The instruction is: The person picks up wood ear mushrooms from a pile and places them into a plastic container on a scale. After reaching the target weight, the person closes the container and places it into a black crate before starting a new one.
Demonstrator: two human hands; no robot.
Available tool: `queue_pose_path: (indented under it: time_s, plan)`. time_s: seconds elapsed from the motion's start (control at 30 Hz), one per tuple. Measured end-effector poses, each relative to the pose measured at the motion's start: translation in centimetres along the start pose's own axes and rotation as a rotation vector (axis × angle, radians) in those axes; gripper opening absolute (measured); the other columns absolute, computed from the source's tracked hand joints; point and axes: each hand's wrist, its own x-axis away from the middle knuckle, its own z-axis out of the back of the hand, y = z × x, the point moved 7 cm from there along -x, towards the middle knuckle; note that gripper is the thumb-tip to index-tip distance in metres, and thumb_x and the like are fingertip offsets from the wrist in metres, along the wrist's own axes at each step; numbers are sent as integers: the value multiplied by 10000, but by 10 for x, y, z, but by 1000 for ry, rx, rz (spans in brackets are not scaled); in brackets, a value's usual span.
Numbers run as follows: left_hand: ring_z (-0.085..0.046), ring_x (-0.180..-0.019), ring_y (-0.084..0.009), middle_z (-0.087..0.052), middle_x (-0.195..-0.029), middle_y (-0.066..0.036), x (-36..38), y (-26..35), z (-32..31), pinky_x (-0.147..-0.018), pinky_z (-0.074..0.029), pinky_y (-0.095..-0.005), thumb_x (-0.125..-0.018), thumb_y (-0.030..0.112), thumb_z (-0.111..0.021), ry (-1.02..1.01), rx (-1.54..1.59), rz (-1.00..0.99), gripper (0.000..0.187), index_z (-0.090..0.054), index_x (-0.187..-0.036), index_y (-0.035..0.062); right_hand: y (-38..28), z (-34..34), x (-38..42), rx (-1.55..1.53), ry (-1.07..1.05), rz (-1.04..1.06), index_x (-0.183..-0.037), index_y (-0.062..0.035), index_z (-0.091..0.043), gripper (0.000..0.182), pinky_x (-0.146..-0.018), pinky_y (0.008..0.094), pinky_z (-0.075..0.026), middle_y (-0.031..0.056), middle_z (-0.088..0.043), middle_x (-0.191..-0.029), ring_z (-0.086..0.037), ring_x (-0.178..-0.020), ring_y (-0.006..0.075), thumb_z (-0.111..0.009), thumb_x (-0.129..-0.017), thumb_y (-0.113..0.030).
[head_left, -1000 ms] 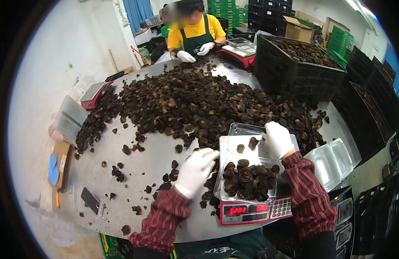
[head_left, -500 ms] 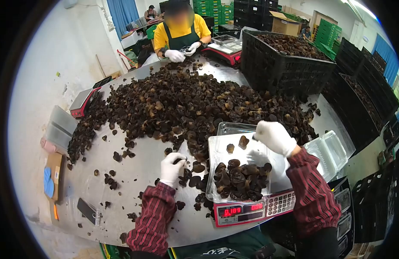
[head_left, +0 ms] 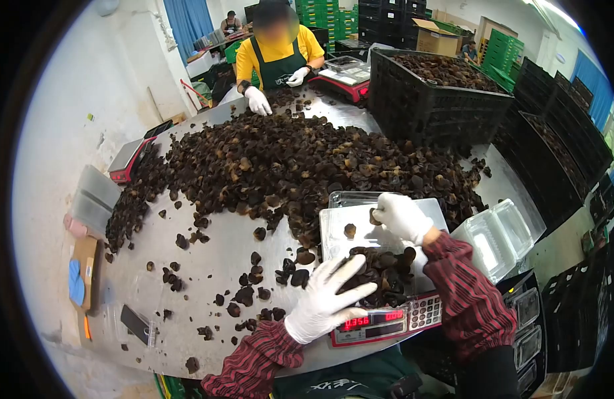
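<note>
My left hand, white-gloved with fingers spread, is over the left side of a clear tray of dark mushroom-like pieces. The tray rests on a red scale whose display reads 0.356. My right hand is closed on a brown piece above the scale's back part. Another piece lies to its left. Beyond the scale spreads a large pile of dark pieces.
Across the table, a co-worker in a yellow shirt stands by another scale. A black crate is at the back right. Clear containers lie right, a phone at left.
My left hand has moved right, from the loose pieces to the tray, and its fingers have spread. My right hand has shifted slightly left, now gripping a piece. The display changed from 0.189 to 0.356.
</note>
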Motion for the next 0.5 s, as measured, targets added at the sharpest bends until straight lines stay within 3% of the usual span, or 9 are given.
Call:
queue_pose_path:
  time_s: [0.03,0.13,0.17,0.23,0.3,0.37,0.43,0.5]
  plan:
    - [-438,-1240,-374,-480,-1361,-166,3,-1,10,-1037,-352,-449,-770,318,-713,47,-27,30,403,-677,-1133,146,-8,14,9,-25,89,75,-881,27,-613,237,-678,423,-499,219,-639,-798,-637,-764,368,-594,-849,-206]
    - [-536,-1122,-334,-564,-1233,-155,28,-23,22,-960,-431,-410,-772,156,-713,258,96,153,327,-678,-1090,87,-29,34,48,-166,-158,-33,-902,-15,-673,189,-564,286,-486,121,-642,-710,-629,-622,167,-590,-862,-180]
    - [-542,-1108,-325,-584,-1191,-155,35,-28,25,-952,-435,-401,-789,146,-704,282,99,214,312,-673,-1092,77,-34,35,62,-118,-199,-46,-896,-24,-677,195,-585,293,-493,113,-642,-699,-639,-631,187,-600,-871,-201]
    - [-574,-1042,-262,-608,-1146,-138,53,-39,24,-886,-466,-348,-833,142,-680,353,167,323,249,-683,-1059,38,-36,26,84,162,-41,304,-903,-28,-675,216,-610,297,-500,107,-647,-711,-645,-643,203,-621,-873,-236]
    - [-596,-990,-235,-629,-1097,-119,68,-37,28,-846,-478,-321,-842,126,-675,412,118,379,213,-686,-1031,30,-42,36,105,169,74,246,-910,-16,-667,227,-622,287,-496,101,-654,-736,-641,-651,191,-634,-880,-239]
    - [-598,-946,-202,-634,-1059,-105,83,-40,25,-814,-480,-301,-846,66,-658,451,129,435,178,-682,-1019,28,-21,62,130,-189,457,23,-923,-8,-662,195,-618,280,-490,96,-650,-733,-625,-640,174,-634,-884,-196]
    - [-624,-931,-237,-647,-1013,-103,103,-52,18,-807,-497,-313,-830,21,-660,511,205,552,174,-682,-1002,29,7,62,160,-502,529,-355,-897,0,-663,164,-507,240,-391,-12,-538,-637,-499,-562,68,-612,-911,-156]
    - [-622,-906,-208,-649,-991,-91,106,-52,22,-789,-493,-293,-830,-12,-642,498,169,551,186,-677,-1010,22,-11,59,182,328,797,96,-874,2,-654,163,-472,215,-341,-31,-510,-622,-450,-543,27,-581,-931,-131]
